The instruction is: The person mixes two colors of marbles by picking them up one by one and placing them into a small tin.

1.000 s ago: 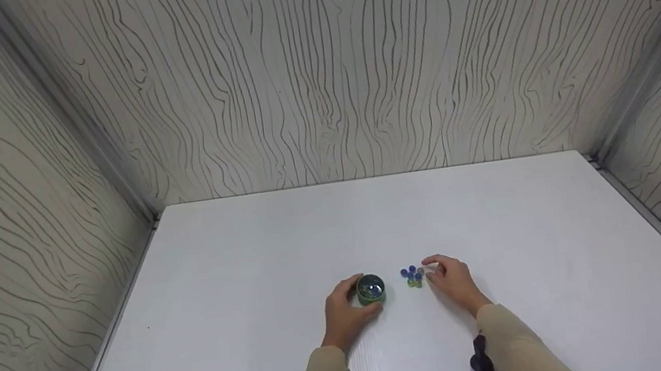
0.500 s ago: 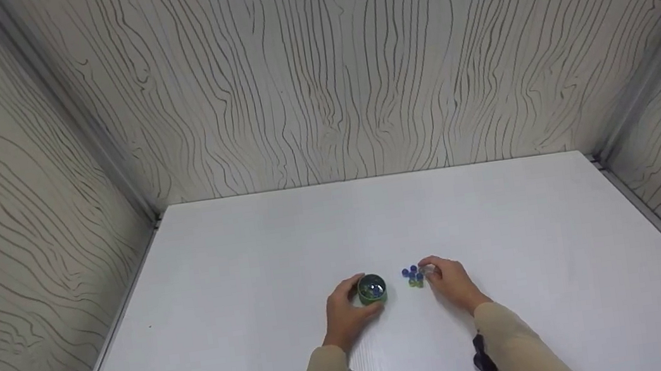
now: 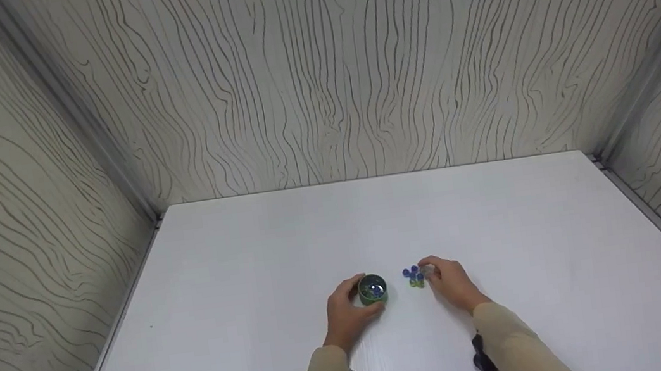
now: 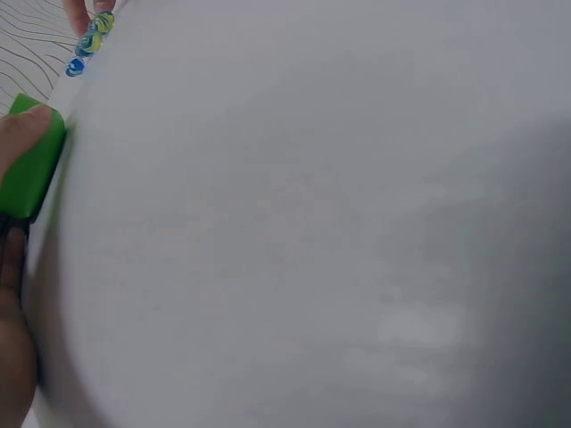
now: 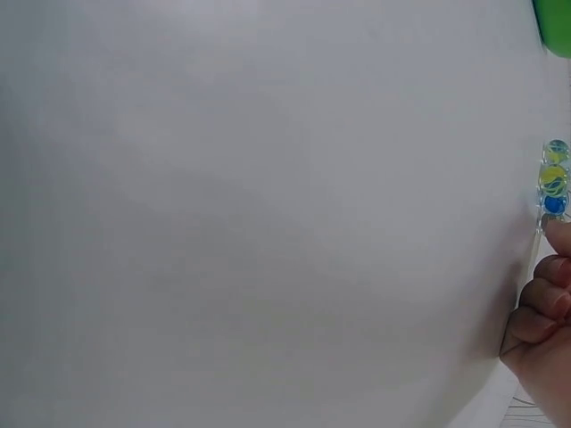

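Note:
In the head view, my left hand (image 3: 346,311) grips a small round green cup (image 3: 365,300) standing on the white table. Blue and dark glints of marbles (image 3: 374,290) show inside it. The cup's bright green wall (image 4: 37,165) appears at the left edge of the left wrist view, thumb against it. To the cup's right lies a small cluster of blue and yellow-green glass marbles (image 3: 413,276). At its right side, my right hand (image 3: 453,283) pinches a clear marble (image 3: 427,269) between thumb and index finger. In the right wrist view the other fingers (image 5: 540,308) are curled.
The white table (image 3: 239,268) extends widely around both hands. Wood-grain patterned panels (image 3: 315,72) rise at its back and sides. Dark wrist devices (image 3: 484,357) sit beneath both sleeves.
My right hand has moved slightly left and its thumb and index finger have closed on a marble at the cluster's right side. My left hand stays on the cup.

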Tool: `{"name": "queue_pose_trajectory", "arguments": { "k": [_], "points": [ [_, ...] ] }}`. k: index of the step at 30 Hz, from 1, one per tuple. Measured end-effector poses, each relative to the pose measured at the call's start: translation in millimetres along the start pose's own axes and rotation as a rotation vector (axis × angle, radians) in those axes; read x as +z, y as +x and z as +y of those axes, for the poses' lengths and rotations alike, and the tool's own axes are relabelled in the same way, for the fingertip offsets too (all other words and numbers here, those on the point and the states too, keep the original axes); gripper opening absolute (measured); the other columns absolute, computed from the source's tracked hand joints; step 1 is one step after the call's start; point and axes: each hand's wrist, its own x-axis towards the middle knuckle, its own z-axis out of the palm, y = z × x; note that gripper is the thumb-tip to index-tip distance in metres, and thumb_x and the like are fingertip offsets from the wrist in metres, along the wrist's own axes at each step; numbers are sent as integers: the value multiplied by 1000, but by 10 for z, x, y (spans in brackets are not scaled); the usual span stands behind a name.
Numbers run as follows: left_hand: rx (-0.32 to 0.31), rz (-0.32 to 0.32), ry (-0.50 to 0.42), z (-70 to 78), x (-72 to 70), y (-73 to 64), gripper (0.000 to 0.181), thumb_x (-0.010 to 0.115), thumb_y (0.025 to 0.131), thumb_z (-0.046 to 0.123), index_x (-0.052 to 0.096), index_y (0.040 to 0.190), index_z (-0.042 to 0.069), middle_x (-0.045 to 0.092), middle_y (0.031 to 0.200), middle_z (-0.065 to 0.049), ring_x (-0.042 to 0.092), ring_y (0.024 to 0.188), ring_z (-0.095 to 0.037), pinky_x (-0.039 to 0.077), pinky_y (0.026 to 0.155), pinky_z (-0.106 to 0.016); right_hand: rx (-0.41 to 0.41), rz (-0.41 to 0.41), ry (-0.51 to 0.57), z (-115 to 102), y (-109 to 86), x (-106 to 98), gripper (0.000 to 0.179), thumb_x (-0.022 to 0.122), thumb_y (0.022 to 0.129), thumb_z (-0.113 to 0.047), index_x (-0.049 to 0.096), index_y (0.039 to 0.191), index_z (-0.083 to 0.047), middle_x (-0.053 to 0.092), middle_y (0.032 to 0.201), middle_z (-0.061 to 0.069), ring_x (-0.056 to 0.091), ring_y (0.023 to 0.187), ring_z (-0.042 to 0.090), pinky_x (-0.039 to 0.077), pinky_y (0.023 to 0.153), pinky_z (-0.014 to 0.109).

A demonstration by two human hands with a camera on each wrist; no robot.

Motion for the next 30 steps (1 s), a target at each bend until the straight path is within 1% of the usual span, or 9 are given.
{"name": "queue_pose_trajectory", "arguments": {
  "k": [3, 6, 16, 18, 22, 23, 25, 27, 30],
  "points": [
    [-3, 8, -4, 4, 6, 2, 61, 84, 70, 22, 61, 125, 9, 67, 122, -7, 63, 116, -23, 51, 106, -35, -7, 3, -13, -4, -4, -3, 28, 53, 92, 1, 65, 116, -7, 66, 124, 17, 62, 110, 30, 49, 104, 53],
    [-4, 5, -6, 9, 6, 3, 61, 84, 70, 22, 61, 125, 9, 67, 122, -7, 63, 116, -23, 51, 106, -35, -5, 3, -12, -8, -1, 4, 28, 52, 92, 1, 65, 116, -6, 64, 127, 18, 57, 124, 38, 46, 108, 55],
    [-3, 4, -9, 35, -8, 3, 61, 84, 69, 21, 62, 125, 8, 68, 122, -8, 63, 117, -24, 50, 107, -36, -1, 37, -7, 14, 24, 51, 26, 53, 91, 0, 65, 114, -5, 66, 123, 18, 57, 124, 39, 47, 107, 53],
    [-5, 3, -15, 38, -13, 3, 62, 84, 69, 21, 62, 125, 8, 68, 122, -8, 63, 117, -24, 50, 107, -36, 1, 41, -5, 18, 26, 54, 26, 53, 91, 0, 65, 113, -5, 67, 123, 18, 59, 121, 37, 48, 106, 53],
    [5, -1, -8, 38, -20, 0, 61, 84, 69, 22, 61, 124, 8, 68, 122, -9, 63, 118, -25, 50, 108, -36, 3, 44, -21, 21, 25, 55, 24, 54, 91, -1, 65, 111, -6, 69, 116, 15, 63, 100, 26, 52, 99, 50],
    [7, -4, -7, 34, -21, 2, 62, 84, 69, 22, 61, 125, 7, 68, 122, -9, 63, 118, -25, 50, 108, -36, 2, 44, -25, 21, 25, 54, 23, 54, 91, -1, 65, 111, -6, 69, 114, 15, 61, 95, 23, 53, 97, 49],
    [9, -4, -4, 29, -15, 2, 62, 84, 70, 23, 61, 125, 8, 67, 124, -8, 62, 120, -25, 49, 109, -37, -8, 50, -33, 24, 21, 54, 21, 56, 91, -2, 65, 109, -6, 70, 103, 12, 55, 82, 18, 55, 83, 39],
    [23, 9, 12, 12, 0, -1, 61, 84, 70, 23, 61, 125, 8, 67, 124, -8, 62, 119, -26, 50, 108, -37, -19, 58, -36, 27, 15, 55, 19, 57, 90, -1, 65, 107, -6, 69, 94, 10, 50, 76, 15, 50, 72, 30],
    [41, 26, 30, -6, 14, -11, 61, 84, 70, 23, 61, 125, 9, 67, 124, -8, 62, 120, -26, 50, 107, -38, -27, 62, -37, 41, 10, 61, 18, 58, 90, -1, 64, 106, -6, 68, 89, 8, 47, 72, 13, 40, 65, 23]
  ]
}}
